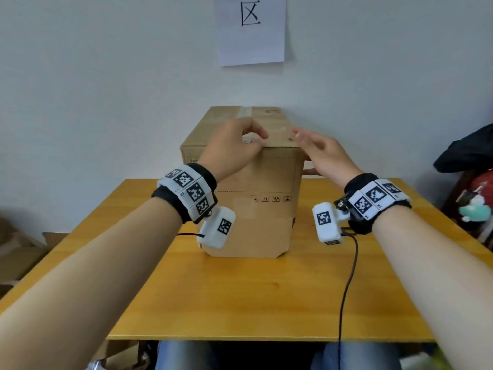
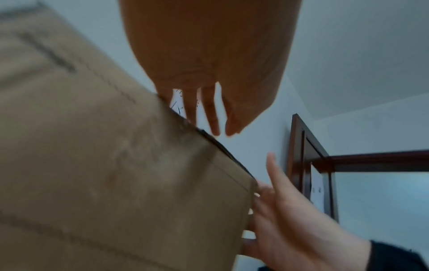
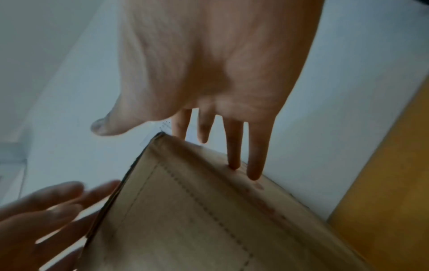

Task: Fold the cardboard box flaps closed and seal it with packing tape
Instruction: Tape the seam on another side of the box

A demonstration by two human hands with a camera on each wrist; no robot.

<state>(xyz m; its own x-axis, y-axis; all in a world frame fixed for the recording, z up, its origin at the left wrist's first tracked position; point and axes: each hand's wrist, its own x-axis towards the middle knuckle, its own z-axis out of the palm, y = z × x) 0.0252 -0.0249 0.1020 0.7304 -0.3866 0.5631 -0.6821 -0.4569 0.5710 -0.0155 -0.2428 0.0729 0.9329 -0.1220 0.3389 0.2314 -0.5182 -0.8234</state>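
Note:
A tall brown cardboard box stands on the yellow table with its top flaps down. A strip of clear tape shows along the top seam at the far edge. My left hand hovers over the top's near edge with loosely bent fingers and holds nothing; the left wrist view shows it just above the box. My right hand reaches over the near right corner, fingers straight. In the right wrist view its fingertips touch the upper edge of the box. No tape roll is in view.
A white paper sheet hangs on the wall behind the box. Dark clothing and a toy pile up at the right. Loose cardboard lies on the floor at the left. A black cable trails over the table's front edge.

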